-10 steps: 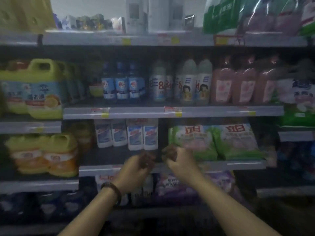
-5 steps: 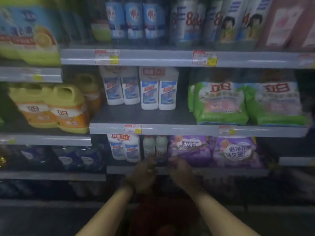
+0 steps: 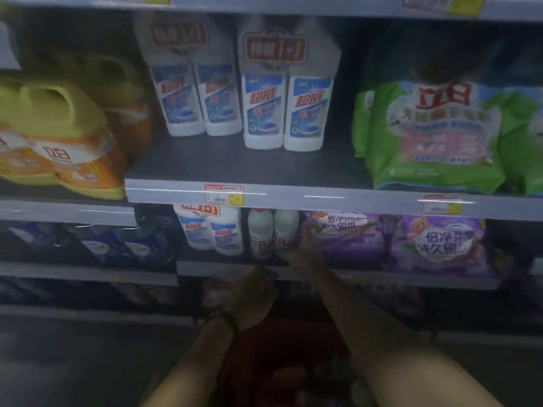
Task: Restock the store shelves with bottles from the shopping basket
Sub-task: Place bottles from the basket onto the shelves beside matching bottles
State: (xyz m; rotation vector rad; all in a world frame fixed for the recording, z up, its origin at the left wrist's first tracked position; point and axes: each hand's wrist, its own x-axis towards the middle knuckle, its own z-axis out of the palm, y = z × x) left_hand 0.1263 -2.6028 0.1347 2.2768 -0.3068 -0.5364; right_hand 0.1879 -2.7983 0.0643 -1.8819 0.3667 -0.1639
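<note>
Two small white bottles with red print stand on the lower shelf (image 3: 211, 268). My right hand (image 3: 305, 248) reaches in and wraps the right white bottle (image 3: 285, 226) at its base and right side. The left white bottle (image 3: 260, 233) stands untouched beside it. My left hand (image 3: 252, 301), with a dark band on its wrist, hangs curled just below that shelf's front edge, and nothing shows in it. The red shopping basket (image 3: 282, 356) lies dark and blurred under both forearms; its contents cannot be made out.
Twin packs of white cleaner bottles (image 3: 286, 113) stand on the middle shelf (image 3: 293, 198), with bare shelf in front. Another twin pack (image 3: 213, 230) sits left of the small bottles. Purple bags (image 3: 349, 239) crowd the right, green bags (image 3: 435, 136) above, yellow jugs (image 3: 58, 142) at left.
The view has dropped and closed in on the lower shelves. My right hand went forward onto the lower shelf to the right white bottle. My left hand stayed low near the shelf edge.
</note>
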